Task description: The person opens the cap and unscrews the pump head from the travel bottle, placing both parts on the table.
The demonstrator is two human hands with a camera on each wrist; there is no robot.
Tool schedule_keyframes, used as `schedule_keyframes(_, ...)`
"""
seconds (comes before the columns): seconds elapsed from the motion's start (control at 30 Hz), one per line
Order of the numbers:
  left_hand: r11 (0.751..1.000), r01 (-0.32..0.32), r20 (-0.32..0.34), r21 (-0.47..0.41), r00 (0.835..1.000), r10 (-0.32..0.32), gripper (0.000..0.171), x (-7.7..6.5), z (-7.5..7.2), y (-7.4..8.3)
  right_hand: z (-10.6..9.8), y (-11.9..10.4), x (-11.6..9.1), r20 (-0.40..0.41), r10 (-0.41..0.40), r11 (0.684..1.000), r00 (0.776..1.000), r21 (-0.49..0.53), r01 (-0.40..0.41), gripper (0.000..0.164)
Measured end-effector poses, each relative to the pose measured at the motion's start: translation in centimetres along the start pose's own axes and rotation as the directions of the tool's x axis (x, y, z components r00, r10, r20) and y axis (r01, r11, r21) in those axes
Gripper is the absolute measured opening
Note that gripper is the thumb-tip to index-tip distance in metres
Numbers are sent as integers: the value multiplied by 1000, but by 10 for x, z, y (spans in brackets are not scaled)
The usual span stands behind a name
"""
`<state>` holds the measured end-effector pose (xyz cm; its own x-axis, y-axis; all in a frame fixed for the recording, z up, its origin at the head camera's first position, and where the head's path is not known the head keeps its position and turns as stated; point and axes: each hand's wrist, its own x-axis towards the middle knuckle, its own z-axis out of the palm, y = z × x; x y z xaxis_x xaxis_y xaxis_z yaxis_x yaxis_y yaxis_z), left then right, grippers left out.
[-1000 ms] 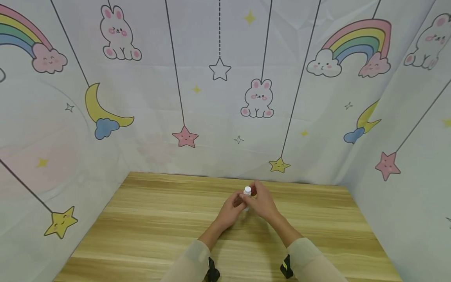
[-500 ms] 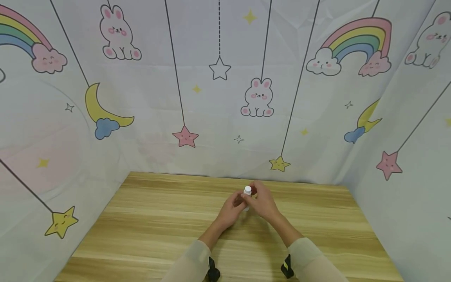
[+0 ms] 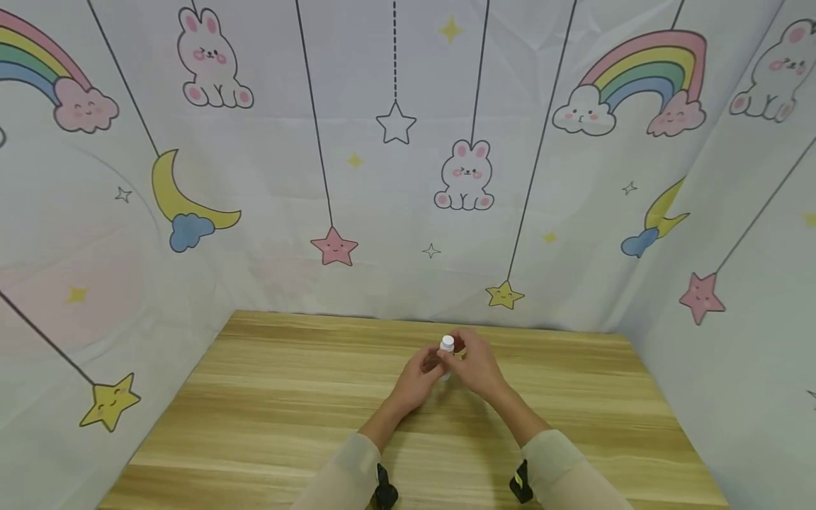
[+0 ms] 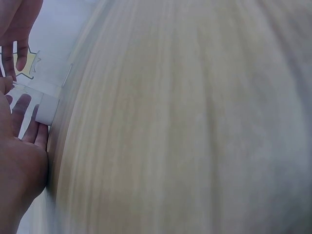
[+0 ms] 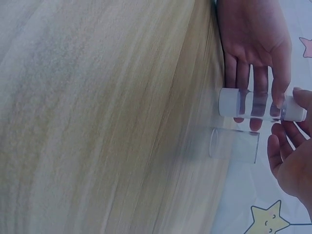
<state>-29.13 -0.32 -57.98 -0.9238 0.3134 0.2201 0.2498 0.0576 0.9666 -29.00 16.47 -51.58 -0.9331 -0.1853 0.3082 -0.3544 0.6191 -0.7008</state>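
Upright bottle [image 5: 256,105], long axis vertical, white cap [image 3: 448,341] up, left hand [image 3: 417,379] and right hand [image 3: 474,365] gripping it

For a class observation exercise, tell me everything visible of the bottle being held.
The bottle is a slim cylinder: clear body, white base, white top, perhaps plastic. It is upright, base at or very near the wooden table. The left hand grips the body; the right hand pinches it near the white top.

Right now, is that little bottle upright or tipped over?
Upright: in the right wrist view the bottle has its white base toward the table; in the head view its white cap is on top.
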Motion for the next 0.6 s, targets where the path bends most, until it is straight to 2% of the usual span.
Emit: schedule_keyframes(0.6, 1000, -14, 15, -2, 1000, 14, 37, 0, -1, -1, -1, -1, 0, 14, -43, 998, 999, -34, 44, 18)
